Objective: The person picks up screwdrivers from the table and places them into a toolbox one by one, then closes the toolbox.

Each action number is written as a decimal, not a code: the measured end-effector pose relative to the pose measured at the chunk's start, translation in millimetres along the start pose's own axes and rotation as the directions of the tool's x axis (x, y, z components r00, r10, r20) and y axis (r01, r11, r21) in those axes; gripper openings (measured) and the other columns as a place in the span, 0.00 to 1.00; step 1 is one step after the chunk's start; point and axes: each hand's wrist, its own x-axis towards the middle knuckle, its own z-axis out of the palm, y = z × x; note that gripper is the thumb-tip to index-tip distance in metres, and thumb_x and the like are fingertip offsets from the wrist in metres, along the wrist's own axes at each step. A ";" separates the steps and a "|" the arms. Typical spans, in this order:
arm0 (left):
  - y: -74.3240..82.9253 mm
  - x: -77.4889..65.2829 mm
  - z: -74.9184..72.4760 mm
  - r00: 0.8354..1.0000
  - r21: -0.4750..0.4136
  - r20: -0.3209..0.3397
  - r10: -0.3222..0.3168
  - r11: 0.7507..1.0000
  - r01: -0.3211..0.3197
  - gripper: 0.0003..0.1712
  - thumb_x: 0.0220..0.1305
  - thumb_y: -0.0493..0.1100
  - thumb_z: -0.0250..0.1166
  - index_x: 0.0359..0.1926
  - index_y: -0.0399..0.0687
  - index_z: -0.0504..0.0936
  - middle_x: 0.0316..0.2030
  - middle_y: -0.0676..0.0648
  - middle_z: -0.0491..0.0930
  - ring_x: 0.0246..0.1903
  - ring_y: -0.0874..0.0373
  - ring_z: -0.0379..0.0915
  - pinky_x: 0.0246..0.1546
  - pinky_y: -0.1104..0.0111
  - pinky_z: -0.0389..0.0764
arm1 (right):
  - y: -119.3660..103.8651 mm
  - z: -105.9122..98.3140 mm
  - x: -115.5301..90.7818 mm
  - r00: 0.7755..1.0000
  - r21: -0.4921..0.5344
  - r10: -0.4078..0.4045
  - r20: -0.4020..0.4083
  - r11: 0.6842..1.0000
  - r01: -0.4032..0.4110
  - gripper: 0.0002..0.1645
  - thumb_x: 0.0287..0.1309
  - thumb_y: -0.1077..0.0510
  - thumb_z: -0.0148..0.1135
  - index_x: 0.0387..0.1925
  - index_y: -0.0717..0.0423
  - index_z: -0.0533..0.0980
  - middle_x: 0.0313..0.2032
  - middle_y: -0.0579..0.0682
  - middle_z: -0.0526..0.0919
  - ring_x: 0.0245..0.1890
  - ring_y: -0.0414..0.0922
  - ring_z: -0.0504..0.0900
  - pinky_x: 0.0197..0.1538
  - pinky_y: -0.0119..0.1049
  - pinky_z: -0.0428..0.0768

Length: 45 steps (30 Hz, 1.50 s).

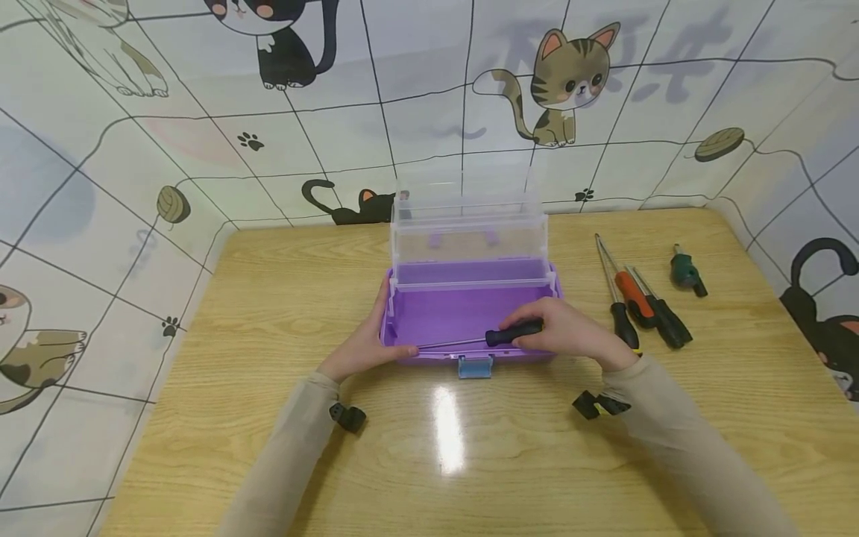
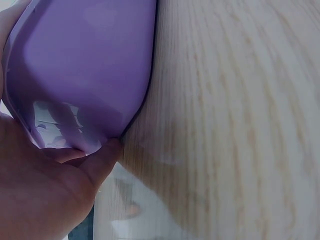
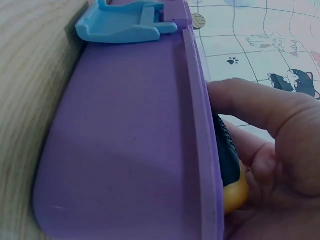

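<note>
A purple toolbox [image 1: 436, 312] stands on the table with its clear lid [image 1: 470, 221] raised at the back and a blue latch [image 1: 475, 368] on its front. My left hand [image 1: 365, 343] grips the box's left end, thumb on the front rim and fingers along the side. In the left wrist view the fingertips [image 2: 107, 152] touch the purple end wall. My right hand [image 1: 570, 328] holds a screwdriver [image 1: 513, 333] by its black handle over the box's front part, its shaft pointing left. In the right wrist view, the handle's yellow end [image 3: 236, 196] shows behind the rim.
Right of the box lie several more tools: an orange-handled screwdriver [image 1: 634, 297], black-handled ones [image 1: 671, 326] and a short green-handled one [image 1: 684, 270]. A cat-patterned wall covering [image 1: 416, 112] stands behind the wooden table [image 1: 295, 298] and at both sides.
</note>
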 end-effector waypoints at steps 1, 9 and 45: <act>0.0 0.1 0.1 1.000 -0.001 0.000 -0.002 1.000 0.002 0.74 0.47 0.49 0.78 0.71 0.81 0.24 0.74 0.60 0.26 0.72 0.55 0.31 0.68 0.50 0.44 | -0.4 -0.6 0.6 1.000 -0.002 0.001 0.010 1.000 -0.001 0.15 0.51 0.65 0.68 0.44 0.62 0.83 0.40 0.53 0.85 0.28 0.42 0.74 0.29 0.34 0.73; -0.8 -0.4 0.4 1.000 0.006 -0.002 -0.009 1.000 0.009 0.74 0.48 0.49 0.78 0.72 0.80 0.23 0.74 0.59 0.26 0.72 0.53 0.32 0.68 0.49 0.44 | 4.0 -2.1 8.3 0.994 -0.083 -0.014 0.111 0.996 0.023 0.11 0.55 0.66 0.66 0.41 0.61 0.83 0.37 0.49 0.85 0.34 0.41 0.79 0.38 0.37 0.78; -0.8 -1.5 1.2 1.000 -0.003 0.003 0.003 1.000 -0.003 0.74 0.50 0.46 0.77 0.74 0.71 0.23 0.74 0.56 0.25 0.73 0.52 0.29 0.68 0.49 0.44 | 7.8 -9.6 -4.6 0.996 0.255 -0.045 0.083 0.967 0.023 0.23 0.63 0.63 0.61 0.58 0.70 0.72 0.50 0.65 0.78 0.51 0.58 0.78 0.54 0.37 0.76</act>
